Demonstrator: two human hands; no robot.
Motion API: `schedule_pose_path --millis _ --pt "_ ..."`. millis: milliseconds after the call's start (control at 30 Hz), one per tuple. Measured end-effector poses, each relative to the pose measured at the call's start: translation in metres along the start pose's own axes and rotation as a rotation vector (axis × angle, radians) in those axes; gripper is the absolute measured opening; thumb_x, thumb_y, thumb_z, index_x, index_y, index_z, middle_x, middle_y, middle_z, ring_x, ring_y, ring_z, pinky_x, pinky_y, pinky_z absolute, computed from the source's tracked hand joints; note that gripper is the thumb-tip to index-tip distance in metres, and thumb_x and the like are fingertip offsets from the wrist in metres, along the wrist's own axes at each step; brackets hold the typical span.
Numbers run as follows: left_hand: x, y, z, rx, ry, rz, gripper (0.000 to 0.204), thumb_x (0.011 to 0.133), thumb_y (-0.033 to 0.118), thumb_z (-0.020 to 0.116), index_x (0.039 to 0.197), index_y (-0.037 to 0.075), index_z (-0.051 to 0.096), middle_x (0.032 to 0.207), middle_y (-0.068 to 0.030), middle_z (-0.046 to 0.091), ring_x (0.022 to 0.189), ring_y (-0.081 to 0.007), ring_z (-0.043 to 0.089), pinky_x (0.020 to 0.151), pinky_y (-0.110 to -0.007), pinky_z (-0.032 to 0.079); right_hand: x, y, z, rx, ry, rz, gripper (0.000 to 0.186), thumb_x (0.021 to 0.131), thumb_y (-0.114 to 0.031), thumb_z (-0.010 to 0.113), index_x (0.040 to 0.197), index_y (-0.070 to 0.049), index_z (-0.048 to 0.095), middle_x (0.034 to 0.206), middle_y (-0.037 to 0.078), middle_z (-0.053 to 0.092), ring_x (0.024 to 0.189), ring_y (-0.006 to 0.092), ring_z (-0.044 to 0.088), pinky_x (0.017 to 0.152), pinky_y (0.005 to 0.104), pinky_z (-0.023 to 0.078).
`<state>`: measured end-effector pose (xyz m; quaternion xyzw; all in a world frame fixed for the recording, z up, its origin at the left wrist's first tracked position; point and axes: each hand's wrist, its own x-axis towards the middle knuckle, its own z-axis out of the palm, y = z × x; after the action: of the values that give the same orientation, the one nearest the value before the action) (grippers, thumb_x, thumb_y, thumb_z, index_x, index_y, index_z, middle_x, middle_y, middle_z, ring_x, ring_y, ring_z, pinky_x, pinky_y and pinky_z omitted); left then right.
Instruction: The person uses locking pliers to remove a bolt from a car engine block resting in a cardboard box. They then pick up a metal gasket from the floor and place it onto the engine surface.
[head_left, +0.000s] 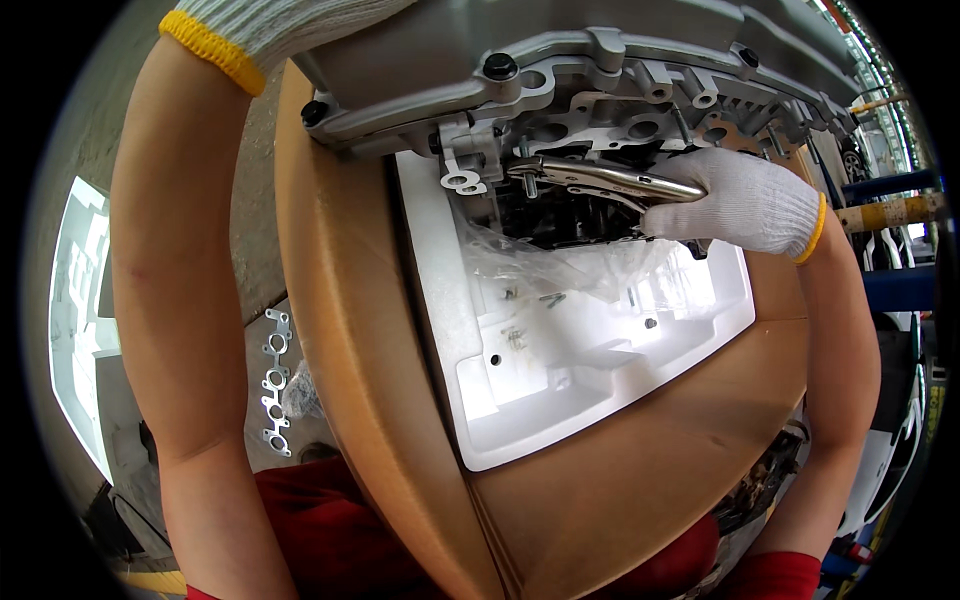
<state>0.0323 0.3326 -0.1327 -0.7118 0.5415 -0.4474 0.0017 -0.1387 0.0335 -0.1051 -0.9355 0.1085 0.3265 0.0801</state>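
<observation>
My right hand, in a white knit glove with a yellow cuff, is closed around a pair of locking pliers. The pliers' jaws lie at a threaded stud on the near side of a grey metal engine. Whether they clamp it tightly I cannot tell. My left hand, gloved the same way, reaches over the engine's far left at the top edge; its fingers are out of sight. More studs stick out beside the round ports.
Below the engine, a white foam tray with loose bolts and clear plastic film sits in a large cardboard box. A flat metal gasket lies on the floor at the left. Blue and yellow posts stand at the right.
</observation>
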Motion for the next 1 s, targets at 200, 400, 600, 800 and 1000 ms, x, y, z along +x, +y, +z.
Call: schedule_pose_path --millis 200,400,600,800,1000 --pt "0.010 0.029 -0.031 -0.289 -0.173 -0.449 0.035 0.117 0.037 0.056 0.126 0.012 0.078 0.117 -0.0170 0.073 0.104 -0.0331 0.071 0.093 -0.044 0.061 0.016 0.012 0.027 0.034 0.128 -0.053 0.048 0.096 -0.042 0.082 0.125 -0.004 0.084 0.085 0.012 0.080 0.075 0.0200 0.072 0.073 0.0374 0.059" --pt "0.028 0.015 -0.066 -0.623 -0.463 -0.583 0.057 0.119 0.051 0.046 0.101 0.009 0.079 0.103 -0.0162 0.070 0.091 -0.0308 0.067 0.085 -0.045 0.056 0.056 0.036 0.087 0.606 0.023 -0.106 0.042 0.101 -0.034 0.091 0.129 -0.003 0.084 0.090 -0.003 0.074 0.077 0.0075 0.062 0.066 0.0280 0.054" --pt "0.026 0.011 -0.038 -0.376 -0.310 -0.388 0.052 0.120 0.047 0.044 0.104 0.011 0.077 0.102 -0.0144 0.071 0.100 -0.0326 0.065 0.094 -0.045 0.055 0.037 0.031 0.062 0.507 -0.092 -0.172 0.049 0.104 -0.036 0.087 0.139 -0.002 0.078 0.110 0.005 0.083 0.091 0.0115 0.072 0.082 0.0292 0.060" --pt "0.009 0.012 -0.016 -0.262 -0.132 -0.252 0.046 0.120 0.043 0.045 0.114 0.012 0.079 0.112 -0.0167 0.073 0.112 -0.0354 0.067 0.102 -0.046 0.055 0.003 0.006 0.004 0.063 -0.047 -0.032 0.062 0.100 -0.054 0.083 0.132 0.000 0.079 0.095 0.007 0.080 0.088 0.0180 0.076 0.085 0.0363 0.062" --pt "0.015 0.020 -0.019 -0.363 -0.207 -0.465 0.052 0.120 0.051 0.048 0.119 0.009 0.079 0.117 -0.0181 0.073 0.112 -0.0365 0.069 0.101 -0.046 0.057 0.024 0.020 0.027 0.247 -0.060 -0.078 0.042 0.101 -0.037 0.084 0.125 -0.001 0.081 0.091 0.005 0.078 0.083 0.0123 0.074 0.078 0.0305 0.060"
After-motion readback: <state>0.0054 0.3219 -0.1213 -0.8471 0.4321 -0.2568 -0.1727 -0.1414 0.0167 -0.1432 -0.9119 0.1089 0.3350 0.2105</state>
